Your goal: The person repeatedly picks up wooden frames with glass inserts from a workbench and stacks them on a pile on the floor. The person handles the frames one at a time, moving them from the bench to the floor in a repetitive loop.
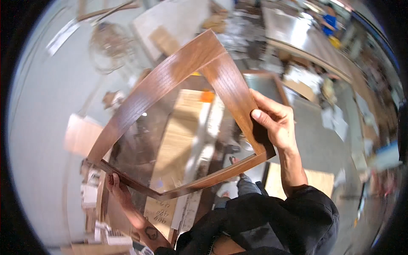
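Note:
A brown wooden frame [157,85] with a visible wood grain is held up, tilted, in front of me. My right hand [277,121] closes on its right side, the thumb on the face and the fingers round the outer edge. Low on the left, my left hand [119,187] grips the near rail, with most of its fingers hidden behind the wood. Through the opening a long pale board [174,144] shows below; whether a clear pane fills the opening I cannot tell. An orange patch [207,96] lies at the board's far end.
A long worktable [293,32] stands at the far right, with a person in blue [329,22] beyond it. Another dark-edged frame [265,75] lies behind the held one. Coiled strapping [109,46] and cardboard [83,134] lie on the floor at left, paper scraps [335,121] at right.

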`<control>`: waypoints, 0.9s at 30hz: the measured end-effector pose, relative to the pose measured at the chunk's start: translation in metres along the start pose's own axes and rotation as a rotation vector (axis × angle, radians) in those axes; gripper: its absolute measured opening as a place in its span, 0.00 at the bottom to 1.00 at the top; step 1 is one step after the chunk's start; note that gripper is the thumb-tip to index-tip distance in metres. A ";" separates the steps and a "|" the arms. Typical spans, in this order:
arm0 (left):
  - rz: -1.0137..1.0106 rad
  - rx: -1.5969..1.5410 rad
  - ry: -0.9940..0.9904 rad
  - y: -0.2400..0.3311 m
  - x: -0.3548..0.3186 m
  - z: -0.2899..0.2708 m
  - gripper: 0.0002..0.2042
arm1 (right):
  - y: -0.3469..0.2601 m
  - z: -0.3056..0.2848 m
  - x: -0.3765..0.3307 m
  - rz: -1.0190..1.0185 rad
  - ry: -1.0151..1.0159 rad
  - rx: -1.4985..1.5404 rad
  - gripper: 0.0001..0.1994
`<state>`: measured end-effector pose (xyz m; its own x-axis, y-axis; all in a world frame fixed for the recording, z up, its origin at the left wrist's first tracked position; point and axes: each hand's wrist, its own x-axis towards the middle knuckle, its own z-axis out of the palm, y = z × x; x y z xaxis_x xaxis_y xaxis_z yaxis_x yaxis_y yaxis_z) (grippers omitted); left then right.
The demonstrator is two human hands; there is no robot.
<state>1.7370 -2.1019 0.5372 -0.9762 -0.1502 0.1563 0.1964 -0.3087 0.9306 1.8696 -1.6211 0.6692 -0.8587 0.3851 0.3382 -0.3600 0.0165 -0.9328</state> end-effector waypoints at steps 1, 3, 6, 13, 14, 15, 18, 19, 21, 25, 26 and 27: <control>-0.080 -0.022 -0.086 -0.013 0.000 0.017 0.12 | -0.011 -0.018 -0.020 -0.025 0.088 -0.091 0.20; -0.170 -0.149 -0.299 -0.032 -0.003 0.051 0.12 | -0.046 -0.048 -0.066 -0.085 0.185 -0.186 0.21; -0.121 -0.378 -0.345 -0.081 0.003 0.111 0.17 | -0.126 -0.059 -0.138 -0.188 0.370 -0.327 0.21; -0.243 -0.538 -0.864 -0.083 -0.058 0.289 0.17 | -0.228 -0.052 -0.310 -0.408 0.682 -0.700 0.22; -0.309 -0.587 -0.929 -0.082 -0.076 0.311 0.18 | -0.237 -0.048 -0.333 -0.428 0.716 -0.719 0.22; -0.319 -0.590 -0.977 -0.086 -0.101 0.333 0.18 | -0.246 -0.044 -0.354 -0.433 0.742 -0.732 0.23; -0.547 -0.622 -1.215 -0.129 -0.151 0.381 0.15 | -0.298 -0.036 -0.395 -0.441 0.691 -1.042 0.21; -0.669 -0.660 -1.214 -0.127 -0.184 0.392 0.14 | -0.329 -0.031 -0.390 -0.364 0.691 -1.099 0.19; -0.921 -0.633 -1.117 -0.088 -0.249 0.400 0.14 | -0.343 -0.035 -0.382 -0.393 0.683 -0.989 0.22; -1.298 -0.658 -1.242 -0.063 -0.379 0.400 0.15 | -0.294 -0.037 -0.455 -0.632 0.725 -0.493 0.38; -1.423 -0.771 -1.335 -0.046 -0.447 0.394 0.16 | -0.308 -0.012 -0.488 -0.632 0.751 -0.499 0.41; -1.393 -0.744 -1.317 -0.026 -0.440 0.382 0.16 | -0.273 -0.018 -0.500 -0.708 0.794 -0.404 0.45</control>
<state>2.1265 -1.6690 0.5708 0.1331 0.9909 0.0223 -0.9191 0.1149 0.3768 2.4037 -1.8017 0.7531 0.0166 0.6438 0.7650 -0.4047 0.7040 -0.5837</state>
